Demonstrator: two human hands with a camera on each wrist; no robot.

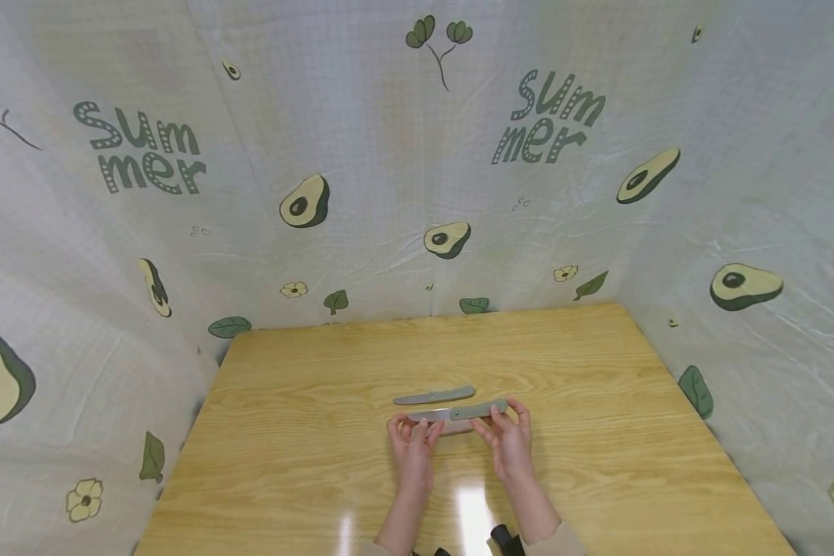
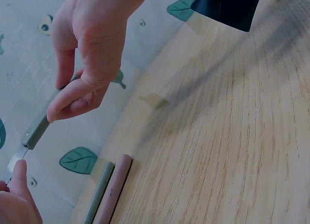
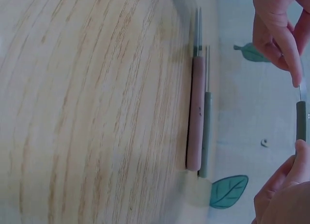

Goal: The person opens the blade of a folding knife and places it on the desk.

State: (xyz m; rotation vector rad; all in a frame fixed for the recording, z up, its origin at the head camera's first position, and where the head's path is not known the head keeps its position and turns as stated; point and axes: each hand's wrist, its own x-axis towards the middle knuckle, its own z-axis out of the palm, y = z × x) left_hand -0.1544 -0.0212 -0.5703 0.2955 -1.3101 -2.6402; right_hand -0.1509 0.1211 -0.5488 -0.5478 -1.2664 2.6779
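Both hands hold up a folding knife [image 1: 479,410] with a grey-green handle, a round rivet near the blade and its blade out to the left. My left hand [image 1: 413,454] pinches the blade between thumb and fingers, also seen at the lower left of the left wrist view. My right hand [image 1: 513,444] grips the handle near its far end. Below the held knife, a pink-handled knife [image 3: 195,112] lies on the table, partly hidden by the hands in the head view. Another grey-green knife [image 1: 434,395] lies beside it, blade pointing left.
The wood-grain table [image 1: 306,432] has light glare near its front edge. A pale curtain [image 1: 368,139] printed with avocados and leaves hangs behind and along both sides. Dark objects [image 1: 506,539] show near the wrists at the bottom.
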